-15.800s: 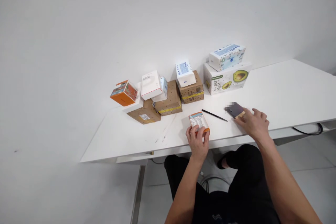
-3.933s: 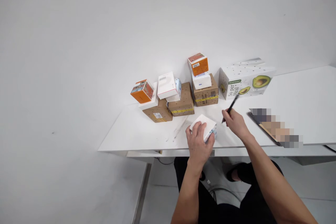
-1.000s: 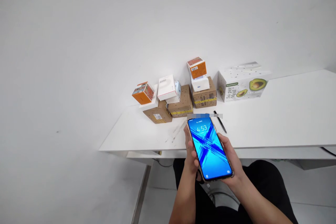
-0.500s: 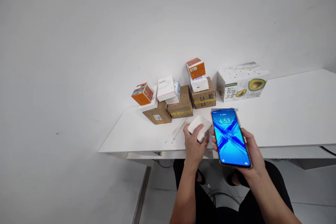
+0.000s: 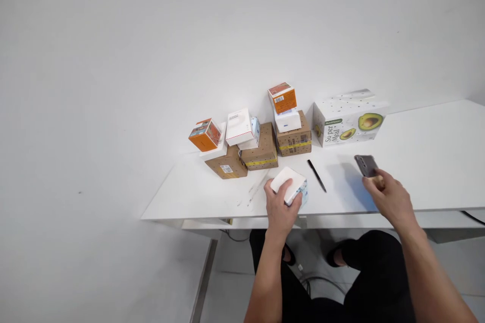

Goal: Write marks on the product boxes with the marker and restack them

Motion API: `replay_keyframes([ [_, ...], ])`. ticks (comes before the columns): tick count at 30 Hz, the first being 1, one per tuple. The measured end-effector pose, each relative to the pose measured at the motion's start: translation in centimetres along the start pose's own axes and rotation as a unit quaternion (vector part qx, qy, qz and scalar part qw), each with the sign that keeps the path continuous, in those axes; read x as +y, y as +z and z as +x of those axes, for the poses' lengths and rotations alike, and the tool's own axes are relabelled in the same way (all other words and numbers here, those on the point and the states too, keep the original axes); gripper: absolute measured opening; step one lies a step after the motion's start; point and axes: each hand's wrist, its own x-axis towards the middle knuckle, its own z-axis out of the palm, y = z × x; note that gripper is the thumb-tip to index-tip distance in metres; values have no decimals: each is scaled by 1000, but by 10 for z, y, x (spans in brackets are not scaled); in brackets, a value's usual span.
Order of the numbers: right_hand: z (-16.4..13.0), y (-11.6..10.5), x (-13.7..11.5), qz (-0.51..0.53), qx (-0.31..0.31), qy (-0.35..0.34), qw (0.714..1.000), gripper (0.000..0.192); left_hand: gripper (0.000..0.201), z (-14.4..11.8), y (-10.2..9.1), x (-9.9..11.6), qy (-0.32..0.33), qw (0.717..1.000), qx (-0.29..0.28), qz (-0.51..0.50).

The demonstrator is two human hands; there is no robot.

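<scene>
My left hand (image 5: 281, 207) is closed around a small white box (image 5: 288, 181) with a blue-patterned side, near the front edge of the desk. To the right, my right hand (image 5: 392, 199) grips a smartphone (image 5: 366, 165) by its lower end. The phone's back and camera lenses face me, and its screen is turned toward the desk, casting a blue glow there. Between the two hands a black pen (image 5: 317, 175) lies on the white desk (image 5: 424, 161).
Behind the hands, brown cartons (image 5: 261, 149) stand along the wall with white boxes (image 5: 239, 126) and orange boxes (image 5: 285, 100) stacked on them. A white avocado-print carton (image 5: 350, 121) stands to their right. Cables (image 5: 322, 280) lie on the floor by the feet.
My right hand has moved right with the phone and turned its screen away from me, bringing the pen into view. My left hand stays on the white box.
</scene>
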Motion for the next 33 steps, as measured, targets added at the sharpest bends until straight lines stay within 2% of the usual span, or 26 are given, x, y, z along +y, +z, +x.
replay_keyframes([
  [3,10,-1,1,-148,-3,-46,988,54,38,0,-1,0,5,1000,3,1],
  [5,15,0,1,-204,-3,-61,977,53,38,1,-1,0,8,1000,1,3],
  [11,27,-1,14,-215,-76,-25,973,57,39,0,-1,-1,10,1000,0,5],
  [14,27,4,16,-220,-49,-47,973,57,39,1,0,-2,12,1000,3,3],
  [16,23,14,9,-220,-17,-94,971,54,39,1,2,-3,17,1000,8,1],
  [18,17,27,-6,-194,-27,-152,969,50,38,1,3,-4,22,1000,11,-1],
  [21,5,49,-40,-143,-111,-187,966,47,39,0,3,-4,23,1000,7,5],
  [23,-1,61,-62,-149,-170,-183,957,46,40,0,1,-4,17,1000,-2,14],
  [26,-3,72,-86,-175,-215,-178,944,41,43,0,-4,-2,7,999,-23,30],
  [29,3,74,-91,-186,-223,-169,942,37,48,1,-13,0,4,997,-58,51],
  [33,9,64,-74,-204,-218,-147,943,31,55,4,-28,6,-12,988,-132,80],
])
